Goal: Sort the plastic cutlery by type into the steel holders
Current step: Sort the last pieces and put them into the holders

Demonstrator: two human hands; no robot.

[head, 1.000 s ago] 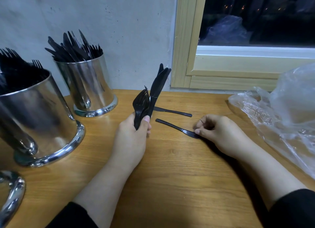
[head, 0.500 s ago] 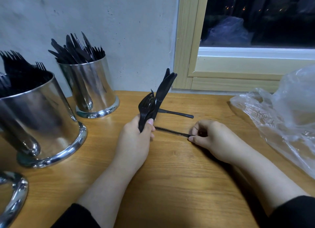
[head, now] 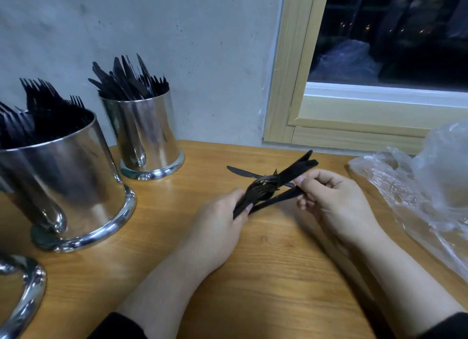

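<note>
My left hand (head: 217, 227) grips a bundle of black plastic cutlery (head: 268, 186), forks and knives, tilted to the right just above the table. My right hand (head: 334, 202) pinches a black knife (head: 281, 198) by its end and holds it against the bundle. Another black knife (head: 240, 172) lies flat on the wooden table behind the hands. A large steel holder (head: 68, 186) full of forks stands at the left. A smaller steel holder (head: 149, 138) with knives stands by the wall.
A crumpled clear plastic bag (head: 425, 184) lies at the right edge of the table (head: 266, 275). The rim of a third steel holder (head: 27, 293) shows at the bottom left. A wall and a wooden window frame (head: 291, 85) close the back.
My right hand has lifted the knife off the table and brought it to the bundle. My left hand has tilted the bundle down to the right.
</note>
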